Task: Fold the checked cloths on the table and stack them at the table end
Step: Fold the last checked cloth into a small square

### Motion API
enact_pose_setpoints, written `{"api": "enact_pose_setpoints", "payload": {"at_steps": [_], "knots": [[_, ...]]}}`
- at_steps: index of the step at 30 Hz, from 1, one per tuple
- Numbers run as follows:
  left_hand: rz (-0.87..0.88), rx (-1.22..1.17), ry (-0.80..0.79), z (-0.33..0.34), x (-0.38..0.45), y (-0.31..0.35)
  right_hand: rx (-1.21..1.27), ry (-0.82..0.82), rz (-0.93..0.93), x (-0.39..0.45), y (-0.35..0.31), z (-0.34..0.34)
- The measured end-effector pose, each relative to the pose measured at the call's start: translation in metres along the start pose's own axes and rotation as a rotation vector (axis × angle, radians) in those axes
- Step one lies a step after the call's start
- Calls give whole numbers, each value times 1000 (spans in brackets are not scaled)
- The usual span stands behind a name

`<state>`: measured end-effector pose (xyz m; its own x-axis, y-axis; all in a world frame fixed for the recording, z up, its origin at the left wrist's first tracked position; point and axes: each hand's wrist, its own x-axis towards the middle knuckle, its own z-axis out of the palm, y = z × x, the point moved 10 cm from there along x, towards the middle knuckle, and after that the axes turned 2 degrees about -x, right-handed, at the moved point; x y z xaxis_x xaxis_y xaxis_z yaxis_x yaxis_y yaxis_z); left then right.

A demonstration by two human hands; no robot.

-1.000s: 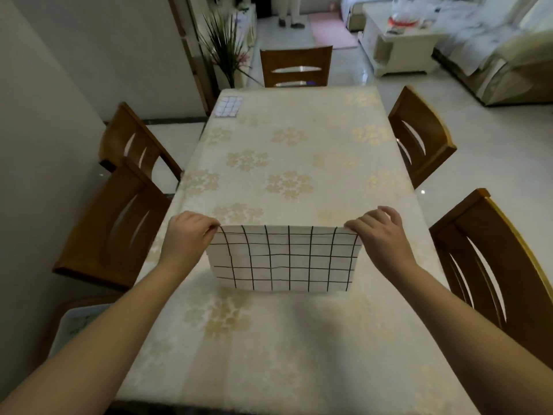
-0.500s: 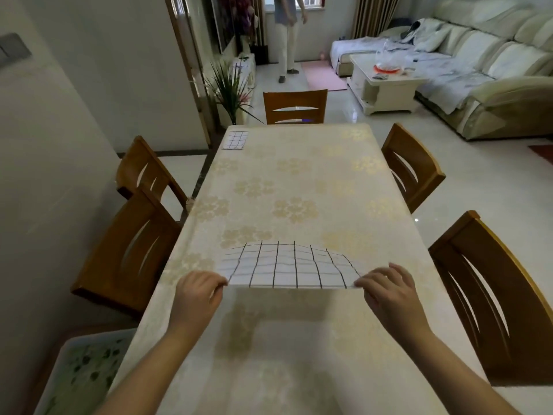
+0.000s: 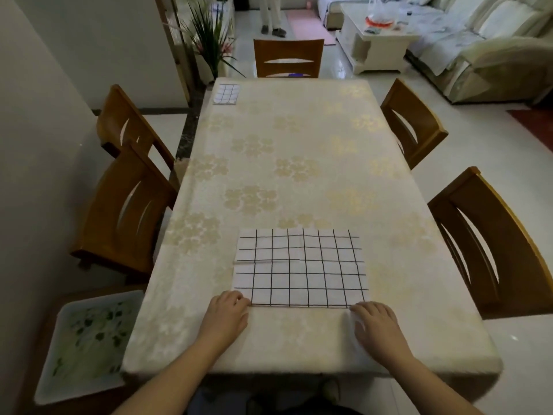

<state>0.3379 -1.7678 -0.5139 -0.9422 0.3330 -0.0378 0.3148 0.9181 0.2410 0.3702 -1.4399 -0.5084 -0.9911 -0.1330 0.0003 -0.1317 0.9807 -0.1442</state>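
Note:
A white cloth with a black check (image 3: pixel 302 268) lies spread flat on the near half of the table (image 3: pixel 299 151), with a crease line across its left middle. My left hand (image 3: pixel 227 314) pinches its near left corner with curled fingers. At the near right corner my right hand (image 3: pixel 375 326) grips the cloth the same way. Both hands rest low on the tablecloth. A small folded checked cloth (image 3: pixel 226 94) sits at the far left corner of the table.
Wooden chairs stand along both sides (image 3: pixel 125 211) (image 3: pixel 496 244) and at the far end (image 3: pixel 288 56). A white tray with a green pattern (image 3: pixel 86 339) sits low at the near left. A person's legs (image 3: pixel 272 16) show in the room beyond.
The cloth hung upright between my hands, was swung out over the table, and now lies flat. Both hands came down toward the near edge, still at its corners.

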Motion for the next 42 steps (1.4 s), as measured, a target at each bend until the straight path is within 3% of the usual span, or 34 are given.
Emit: {"api": "enact_pose_setpoints", "payload": {"at_steps": [11, 18, 22, 29, 35, 42], "knots": [[171, -71, 41, -11, 49, 33, 49, -28, -9, 16, -61, 8], [133, -121, 57, -1, 109, 52, 99, -23, -96, 73, -81, 18], [189, -93, 124, 8, 125, 67, 178, -68, -13, 119, -75, 34], [59, -22, -66, 56, 143, 59, 145, -128, -88, 150, -86, 67], [58, -10, -91, 60, 141, 44, 104, -140, -46, 149, -63, 72], [-87, 91, -158, 56, 125, -10, -18, -199, 89, 138, 20, 64]]}}
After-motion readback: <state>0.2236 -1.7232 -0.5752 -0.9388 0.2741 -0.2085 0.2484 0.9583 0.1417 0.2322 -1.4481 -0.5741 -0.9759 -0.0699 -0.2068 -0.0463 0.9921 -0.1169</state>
